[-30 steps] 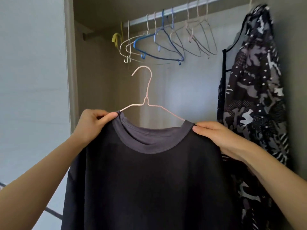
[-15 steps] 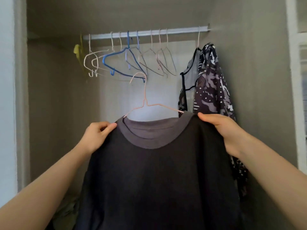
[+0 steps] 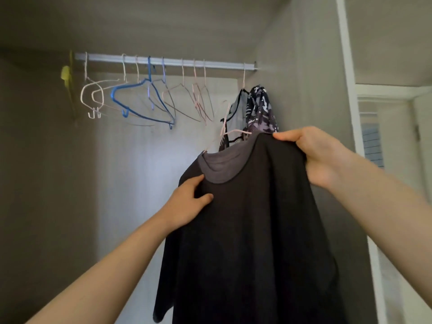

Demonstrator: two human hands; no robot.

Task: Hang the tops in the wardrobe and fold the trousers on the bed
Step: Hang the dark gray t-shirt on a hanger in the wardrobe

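At the open wardrobe (image 3: pixel 304 90), we hold the dark top (image 3: pixel 257 230) tilted on its pink hanger (image 3: pixel 233 131). Our right hand (image 3: pixel 315 155) pinches the raised shoulder, and our left hand (image 3: pixel 187 204) grips the lower one beside the collar. We judge this grip lets us steer the hook up to the rail (image 3: pixel 163 63). The hook sits below the rail, not yet on it. From the rail hang a row of empty hangers (image 3: pixel 113 97) and, at its right end, a patterned top (image 3: pixel 261 108).
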